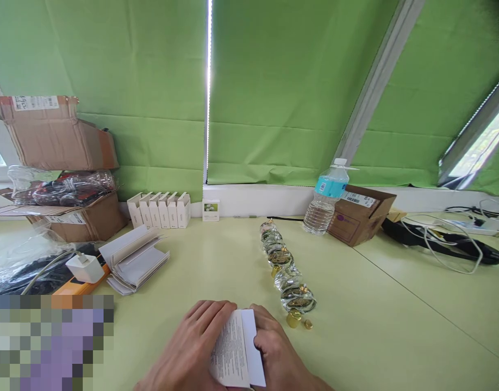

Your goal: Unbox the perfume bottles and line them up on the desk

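Note:
My left hand [200, 342] and my right hand [276, 347] close in from both sides on a small white paper box [232, 353] at the bottom middle. Fine print covers its left panel, and a plain white flap or side lies along the right, under my right thumb. Whether the box holds anything is hidden. Ahead to the right runs a row of round clear glass bottles [298, 298] lying one behind another. At its near end are a gold cap [293, 319] and a smaller gold piece [309, 324].
Several white boxes [163, 212] stand by the wall, beside one with a green picture [211, 210]. Folded white cartons [135, 260] and a charger [85, 268] lie left. A water bottle [323, 203], cardboard box [357, 217] and cabled black object [449, 244] are right.

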